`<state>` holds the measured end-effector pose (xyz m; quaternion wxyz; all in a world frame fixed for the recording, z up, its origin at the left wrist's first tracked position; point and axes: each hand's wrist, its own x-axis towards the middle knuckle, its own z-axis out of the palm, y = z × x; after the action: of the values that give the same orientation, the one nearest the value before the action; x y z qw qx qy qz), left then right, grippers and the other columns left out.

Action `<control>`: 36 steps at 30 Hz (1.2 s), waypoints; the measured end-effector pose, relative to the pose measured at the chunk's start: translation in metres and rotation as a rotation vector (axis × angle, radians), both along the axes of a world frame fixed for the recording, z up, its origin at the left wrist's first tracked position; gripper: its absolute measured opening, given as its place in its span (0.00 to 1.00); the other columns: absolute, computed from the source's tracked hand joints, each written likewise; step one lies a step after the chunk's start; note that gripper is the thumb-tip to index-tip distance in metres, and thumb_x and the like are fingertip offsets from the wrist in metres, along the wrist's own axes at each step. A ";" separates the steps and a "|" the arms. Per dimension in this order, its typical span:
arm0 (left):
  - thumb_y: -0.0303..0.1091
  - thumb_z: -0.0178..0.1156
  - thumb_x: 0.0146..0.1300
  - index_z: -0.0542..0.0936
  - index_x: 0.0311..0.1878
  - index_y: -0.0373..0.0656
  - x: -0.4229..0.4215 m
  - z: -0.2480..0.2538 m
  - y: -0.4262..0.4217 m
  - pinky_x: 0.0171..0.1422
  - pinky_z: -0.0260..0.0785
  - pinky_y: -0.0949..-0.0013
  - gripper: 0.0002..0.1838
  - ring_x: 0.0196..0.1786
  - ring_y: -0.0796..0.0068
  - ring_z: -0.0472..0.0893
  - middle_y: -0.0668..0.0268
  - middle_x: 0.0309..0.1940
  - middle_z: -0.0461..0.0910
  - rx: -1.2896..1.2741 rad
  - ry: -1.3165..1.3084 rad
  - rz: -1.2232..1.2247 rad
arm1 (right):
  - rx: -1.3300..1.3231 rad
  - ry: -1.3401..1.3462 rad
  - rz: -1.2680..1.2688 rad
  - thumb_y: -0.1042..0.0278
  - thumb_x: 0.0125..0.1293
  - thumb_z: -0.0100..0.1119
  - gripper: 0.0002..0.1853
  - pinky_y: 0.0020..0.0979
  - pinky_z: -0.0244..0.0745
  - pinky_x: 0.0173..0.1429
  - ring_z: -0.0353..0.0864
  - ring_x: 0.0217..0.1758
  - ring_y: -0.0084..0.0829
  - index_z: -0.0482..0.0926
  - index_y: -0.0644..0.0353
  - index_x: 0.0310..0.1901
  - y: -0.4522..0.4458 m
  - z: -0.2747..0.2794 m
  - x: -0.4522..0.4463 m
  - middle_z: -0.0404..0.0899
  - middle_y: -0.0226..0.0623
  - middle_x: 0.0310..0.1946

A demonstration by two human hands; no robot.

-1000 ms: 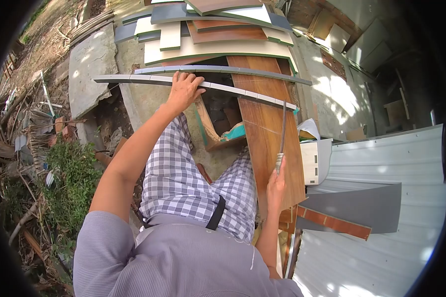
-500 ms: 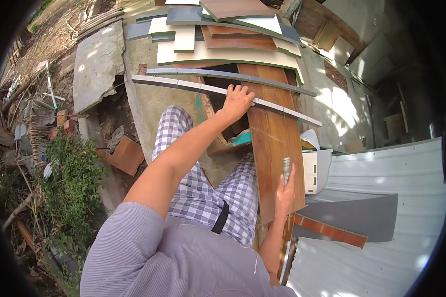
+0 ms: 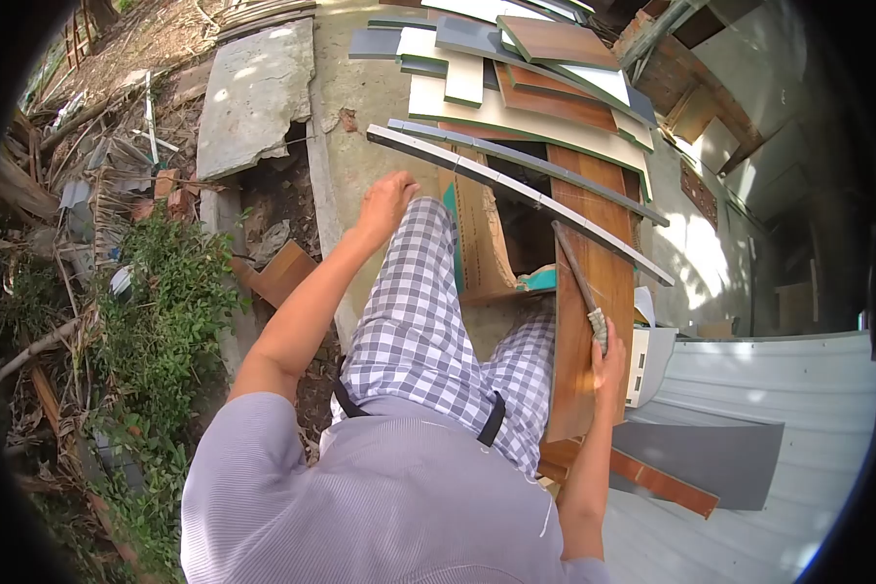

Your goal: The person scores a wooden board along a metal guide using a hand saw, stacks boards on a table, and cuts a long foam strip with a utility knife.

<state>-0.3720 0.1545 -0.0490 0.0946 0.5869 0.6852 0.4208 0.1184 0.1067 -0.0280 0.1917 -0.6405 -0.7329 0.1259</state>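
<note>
My right hand (image 3: 608,365) is closed round the pale wrapped handle of a long, thin, dark metal tool (image 3: 578,273). The tool rests over a brown wood-grain board (image 3: 584,389), its tip close to a white-edged strip (image 3: 545,202). That strip, with short marks across it, lies slantwise over the board. Behind it runs a second, grey-blue strip (image 3: 526,159). My left hand (image 3: 387,202) hovers by my knee, apart from the strips. Its fingers are curled in, and whatever they may hold is hidden.
A cardboard box (image 3: 477,243) stands under the strips beside my leg. Several cut panels (image 3: 526,122) are piled at the back. On the left are a broken concrete slab (image 3: 258,97) and green plants (image 3: 165,341). Corrugated metal sheeting (image 3: 749,380) lies on the right.
My left hand has let go of the white-edged strip and moved left to my knee. The strip now slants more steeply. The tool's dark shaft has come into sight, and the view has shifted.
</note>
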 end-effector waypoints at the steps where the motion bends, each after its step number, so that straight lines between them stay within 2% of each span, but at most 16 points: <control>1: 0.36 0.60 0.64 0.78 0.35 0.36 -0.026 -0.004 -0.015 0.42 0.71 0.52 0.11 0.38 0.46 0.80 0.49 0.33 0.80 -0.065 -0.022 0.074 | -0.016 -0.107 -0.041 0.69 0.65 0.58 0.29 0.43 0.67 0.58 0.73 0.49 0.47 0.68 0.46 0.68 0.004 -0.003 0.006 0.74 0.46 0.45; 3: 0.37 0.60 0.65 0.78 0.35 0.35 -0.073 -0.013 -0.045 0.41 0.71 0.52 0.12 0.37 0.45 0.80 0.47 0.31 0.80 -0.134 0.024 0.215 | -0.002 -0.119 -0.063 0.71 0.63 0.59 0.31 0.43 0.67 0.58 0.73 0.50 0.47 0.67 0.44 0.69 0.014 -0.005 0.011 0.73 0.45 0.45; 7: 0.43 0.58 0.67 0.76 0.33 0.34 -0.127 -0.041 -0.105 0.38 0.68 0.52 0.18 0.34 0.43 0.78 0.45 0.28 0.78 -0.237 -0.071 0.395 | 0.013 -0.200 -0.091 0.74 0.61 0.62 0.34 0.43 0.68 0.58 0.73 0.51 0.46 0.67 0.41 0.69 0.029 -0.012 0.018 0.73 0.45 0.45; 13: 0.46 0.57 0.68 0.76 0.30 0.34 -0.135 -0.092 -0.148 0.38 0.68 0.48 0.21 0.33 0.40 0.79 0.43 0.25 0.77 -0.304 -0.003 0.393 | 0.068 -0.297 -0.096 0.74 0.62 0.60 0.33 0.44 0.70 0.56 0.73 0.51 0.48 0.67 0.43 0.69 0.036 -0.029 0.022 0.72 0.50 0.48; 18: 0.47 0.58 0.66 0.79 0.27 0.36 -0.109 -0.065 -0.117 0.39 0.70 0.51 0.22 0.31 0.50 0.81 0.50 0.24 0.80 -0.462 -0.132 0.379 | 0.100 -0.309 -0.121 0.75 0.63 0.59 0.32 0.43 0.69 0.58 0.73 0.52 0.49 0.65 0.49 0.69 0.026 -0.017 0.002 0.71 0.51 0.50; 19: 0.47 0.58 0.66 0.79 0.27 0.36 -0.105 -0.067 -0.106 0.39 0.70 0.51 0.22 0.31 0.50 0.81 0.50 0.24 0.80 -0.446 -0.125 0.381 | 0.160 -0.338 -0.116 0.74 0.63 0.58 0.31 0.43 0.69 0.58 0.73 0.52 0.49 0.66 0.49 0.69 0.027 -0.017 -0.003 0.71 0.50 0.50; 21: 0.44 0.59 0.66 0.79 0.29 0.36 -0.096 -0.074 -0.086 0.39 0.70 0.51 0.19 0.30 0.50 0.81 0.51 0.23 0.80 -0.131 0.015 0.336 | 0.208 -0.286 -0.109 0.74 0.64 0.58 0.30 0.43 0.68 0.58 0.73 0.52 0.49 0.66 0.49 0.69 0.025 -0.002 -0.029 0.71 0.50 0.50; 23: 0.41 0.59 0.66 0.80 0.33 0.36 -0.090 -0.066 -0.064 0.38 0.70 0.51 0.15 0.30 0.49 0.80 0.50 0.24 0.79 -0.023 -0.038 0.336 | 0.250 -0.236 -0.105 0.73 0.64 0.58 0.30 0.43 0.68 0.58 0.72 0.53 0.49 0.66 0.50 0.69 0.019 0.016 -0.057 0.71 0.49 0.50; 25: 0.41 0.57 0.68 0.80 0.36 0.35 -0.086 -0.041 -0.042 0.37 0.70 0.52 0.15 0.30 0.49 0.80 0.49 0.23 0.79 -0.244 -0.277 0.338 | -0.099 -0.013 -0.210 0.73 0.64 0.59 0.31 0.44 0.66 0.60 0.71 0.56 0.50 0.65 0.50 0.69 0.020 0.028 -0.073 0.70 0.50 0.51; 29: 0.42 0.56 0.68 0.80 0.36 0.35 -0.084 -0.034 0.003 0.37 0.70 0.53 0.17 0.30 0.47 0.80 0.49 0.23 0.78 -0.316 -0.192 0.313 | -0.182 -0.111 -0.152 0.69 0.62 0.63 0.34 0.44 0.66 0.61 0.70 0.58 0.52 0.63 0.53 0.70 0.023 0.027 -0.080 0.69 0.51 0.55; 30: 0.43 0.56 0.68 0.80 0.35 0.34 -0.082 -0.037 0.010 0.37 0.70 0.53 0.18 0.30 0.47 0.80 0.49 0.22 0.78 -0.447 -0.204 0.296 | -0.186 -0.174 -0.109 0.68 0.61 0.65 0.36 0.44 0.68 0.58 0.72 0.53 0.49 0.61 0.55 0.71 0.021 0.029 -0.081 0.69 0.50 0.53; 31: 0.44 0.56 0.69 0.80 0.35 0.34 -0.080 -0.040 0.018 0.37 0.71 0.53 0.19 0.30 0.47 0.80 0.49 0.22 0.78 -0.580 -0.213 0.278 | -0.190 -0.236 -0.067 0.67 0.60 0.66 0.39 0.44 0.69 0.54 0.74 0.47 0.46 0.59 0.56 0.72 0.022 0.032 -0.083 0.70 0.48 0.50; 32: 0.45 0.56 0.68 0.81 0.35 0.34 -0.082 -0.055 0.023 0.38 0.71 0.53 0.20 0.31 0.46 0.80 0.48 0.24 0.78 -0.558 -0.157 0.198 | -0.204 -0.219 -0.078 0.67 0.60 0.66 0.39 0.44 0.69 0.54 0.74 0.47 0.46 0.59 0.56 0.72 0.026 0.036 -0.085 0.70 0.48 0.50; 33: 0.46 0.56 0.68 0.81 0.35 0.34 -0.084 -0.072 0.027 0.40 0.72 0.52 0.20 0.32 0.45 0.80 0.47 0.25 0.79 -0.542 -0.100 0.112 | -0.190 -0.264 -0.040 0.66 0.58 0.68 0.43 0.44 0.70 0.55 0.74 0.50 0.49 0.56 0.57 0.73 0.030 0.041 -0.086 0.68 0.50 0.52; 35: 0.48 0.57 0.68 0.83 0.38 0.36 -0.077 -0.087 0.032 0.44 0.72 0.50 0.21 0.35 0.42 0.79 0.42 0.30 0.79 -0.520 0.029 0.131 | -0.203 -0.284 -0.032 0.65 0.57 0.69 0.46 0.44 0.70 0.57 0.73 0.53 0.51 0.52 0.57 0.74 0.037 0.031 -0.081 0.67 0.51 0.55; 36: 0.48 0.57 0.68 0.83 0.39 0.36 -0.079 -0.106 0.030 0.45 0.72 0.50 0.21 0.36 0.41 0.79 0.41 0.32 0.79 -0.518 0.014 0.093 | -0.357 -0.273 -0.047 0.63 0.56 0.70 0.49 0.45 0.71 0.57 0.72 0.56 0.53 0.49 0.56 0.75 0.038 0.023 -0.074 0.65 0.53 0.57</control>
<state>-0.4511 0.1849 -0.1553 0.2177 0.5138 0.7970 0.2311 0.0446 0.1449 -0.0054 -0.0230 -0.6922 -0.7031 0.1611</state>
